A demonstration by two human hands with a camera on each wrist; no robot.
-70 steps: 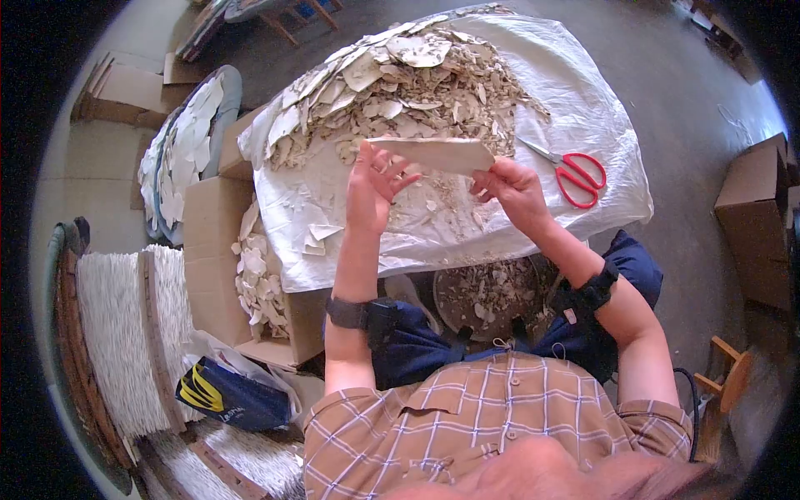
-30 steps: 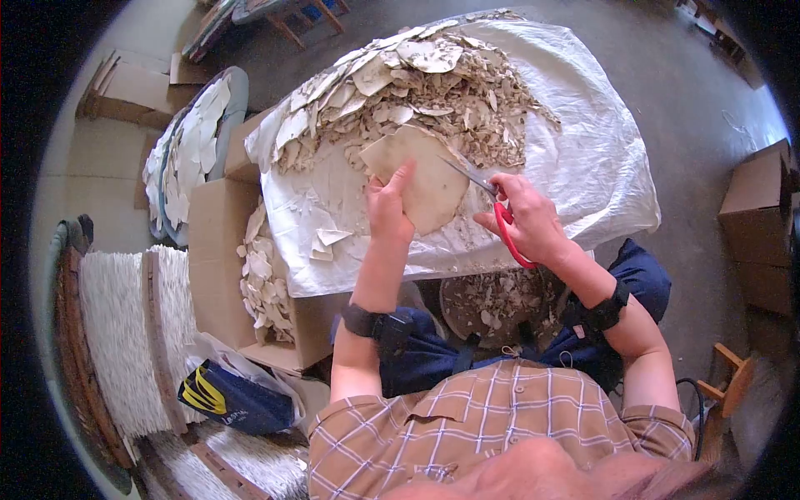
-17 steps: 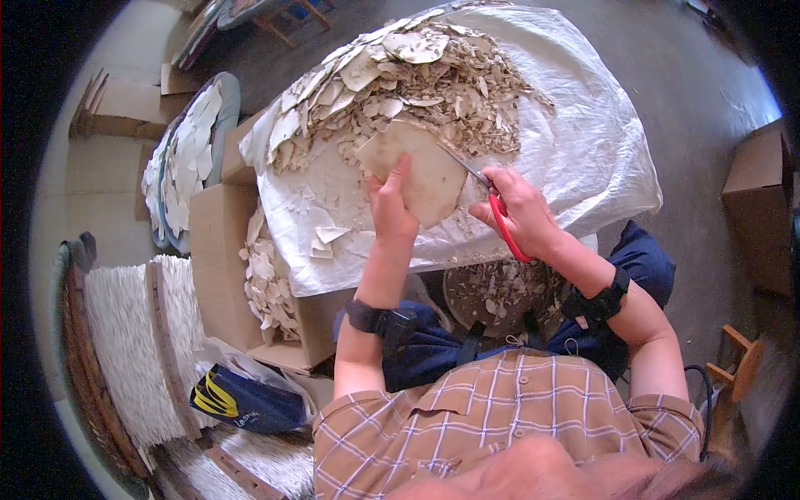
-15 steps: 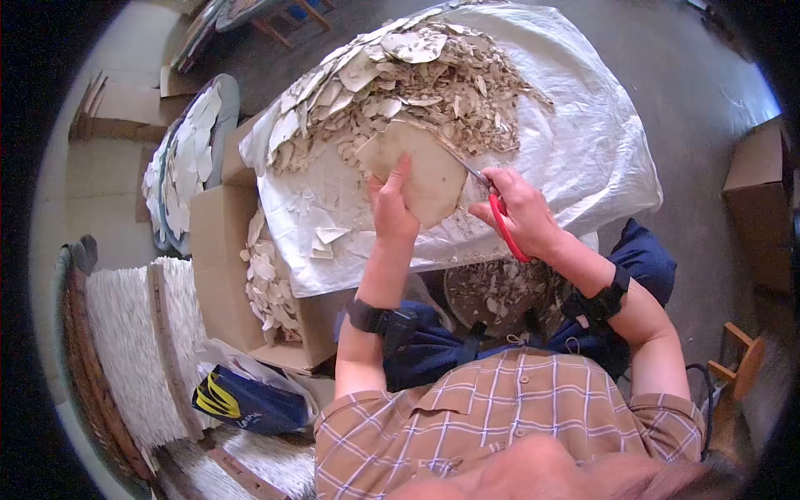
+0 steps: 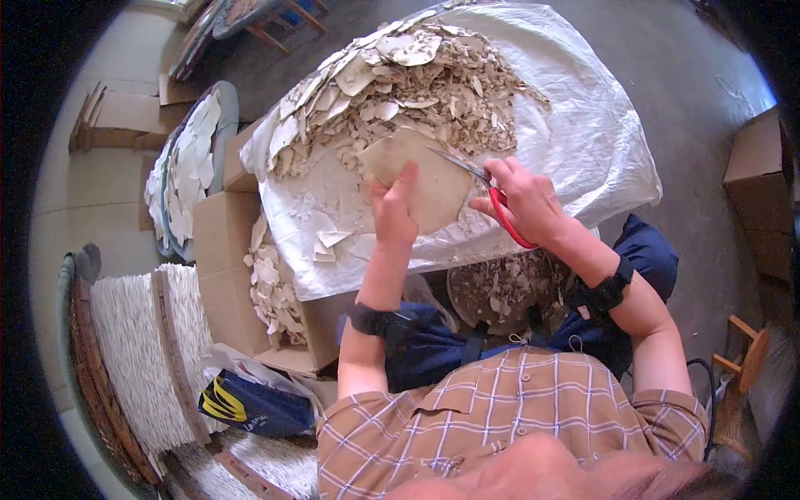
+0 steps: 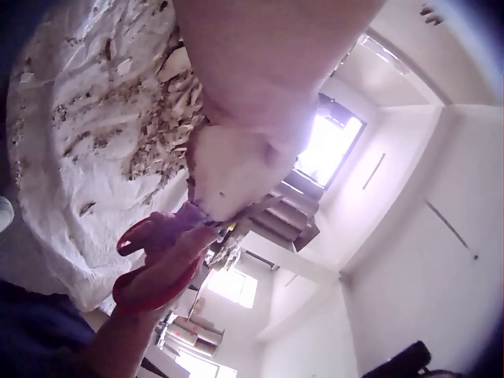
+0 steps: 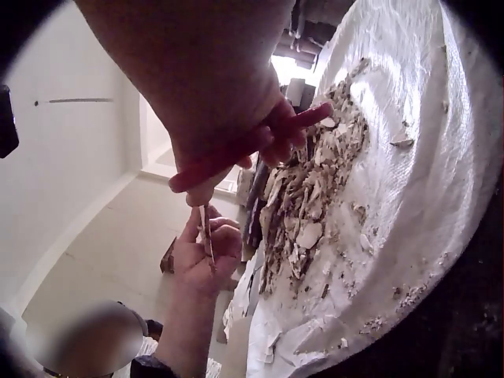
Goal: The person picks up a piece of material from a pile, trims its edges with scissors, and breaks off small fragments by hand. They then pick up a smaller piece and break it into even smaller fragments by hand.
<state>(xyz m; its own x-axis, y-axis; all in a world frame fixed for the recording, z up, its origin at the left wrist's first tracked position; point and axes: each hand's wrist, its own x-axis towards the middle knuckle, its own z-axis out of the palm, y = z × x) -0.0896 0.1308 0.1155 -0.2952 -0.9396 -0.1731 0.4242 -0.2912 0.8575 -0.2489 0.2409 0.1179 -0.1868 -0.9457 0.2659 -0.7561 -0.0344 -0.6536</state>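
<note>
A flat, pale sheet (image 5: 439, 187) is gripped at its left side by the left hand (image 5: 395, 208), thumb on top. Red-handled scissors (image 5: 510, 218) are in the right hand (image 5: 529, 200), with the blades at the sheet's upper right edge. In the left wrist view the sheet (image 6: 228, 169) is seen broadside, and the right hand (image 6: 169, 252) is beside its lower edge. In the right wrist view the left hand (image 7: 206, 256) pinches the sheet, seen nearly edge-on, below the red handles (image 7: 224, 157).
Behind the hands a heap of broken pale pieces (image 5: 450, 87) lies on a white cloth (image 5: 596, 125). An open cardboard box (image 5: 225, 275) with pieces stands left, near a blue bag (image 5: 258, 408). Below the cloth's front edge is a round container of scraps (image 5: 500, 292). A wooden stool (image 5: 746, 354) stands right.
The sheet was first held up in both hands with the scissors lying on the cloth. The right hand has since taken the scissors, and the blades have moved to the sheet's edge and spread.
</note>
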